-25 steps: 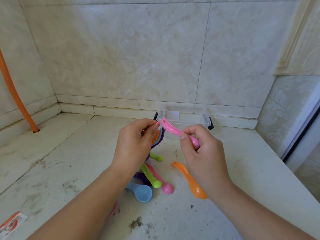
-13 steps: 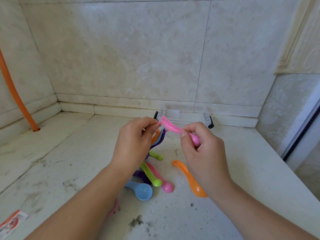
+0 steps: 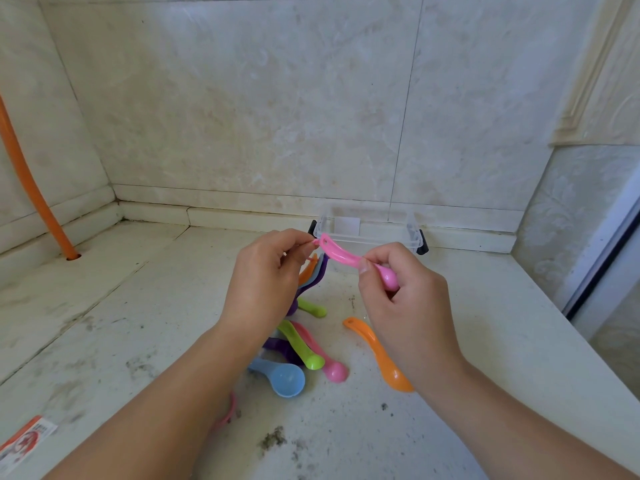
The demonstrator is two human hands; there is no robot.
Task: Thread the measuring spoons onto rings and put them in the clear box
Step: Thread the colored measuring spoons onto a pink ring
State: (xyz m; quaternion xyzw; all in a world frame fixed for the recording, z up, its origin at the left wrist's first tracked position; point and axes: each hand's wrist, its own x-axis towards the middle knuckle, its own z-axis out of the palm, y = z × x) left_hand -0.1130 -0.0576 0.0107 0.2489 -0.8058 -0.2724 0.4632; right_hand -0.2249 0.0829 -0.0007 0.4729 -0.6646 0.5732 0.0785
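Threading step in hand: the right hand point(image 3: 408, 299) pinches a pink spoon point(image 3: 349, 259) by its bowl end, handle hole raised to the left hand point(image 3: 266, 275), whose grip pinches a ring point(image 3: 316, 242) – mostly hidden – with spoons hanging. Next, the hole must meet the ring's end. More spoons lie loose below; the box point(image 3: 369, 230) waits behind
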